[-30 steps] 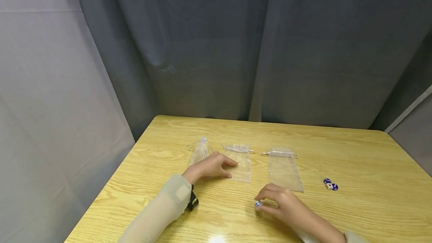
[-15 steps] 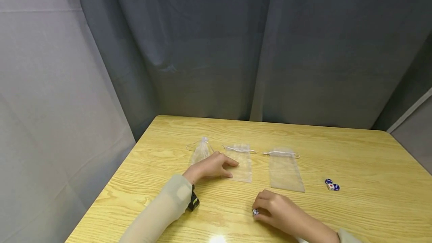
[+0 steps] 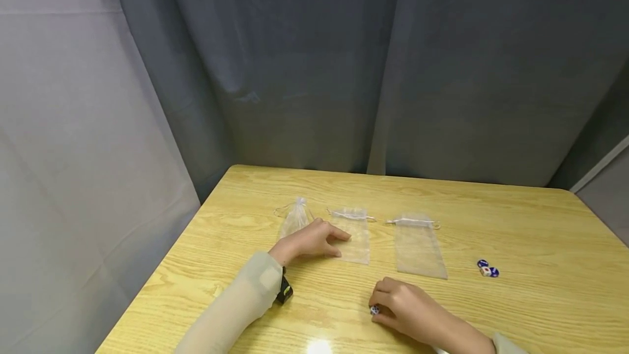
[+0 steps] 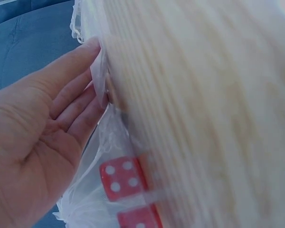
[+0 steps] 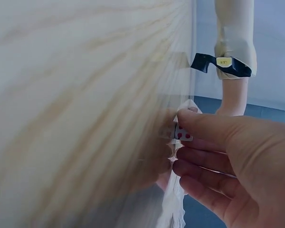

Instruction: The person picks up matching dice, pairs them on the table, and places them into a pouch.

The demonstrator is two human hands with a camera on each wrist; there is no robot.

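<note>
My left hand [image 3: 314, 238] rests with extended fingers over the flat middle drawstring bag [image 3: 357, 242], which is sheer white. Beside it, a gathered sheer bag [image 3: 295, 220] is partly hidden by that hand. In the left wrist view, red dice with white dots, one a red die [image 4: 122, 178], show through sheer fabric. Near the table's front, my right hand [image 3: 405, 310] pinches a small white die [image 3: 374, 309] between thumb and fingers, low at the tabletop. Red dots show on this die [image 5: 183, 133] in the right wrist view, where the thumb partly covers it.
Another flat sheer bag [image 3: 420, 250] lies right of the middle one. Farther right, a white die [image 3: 485, 271] with a red dot sits against two blue round pieces [image 3: 493, 272]. Grey curtains [image 3: 304, 70] hang behind the wooden table [image 3: 540, 223].
My right hand has drawn slightly nearer the table's front with the die, its fingers curling closer, then stayed nearly still. The left hand stays on the middle bag. The head view shifts slightly.
</note>
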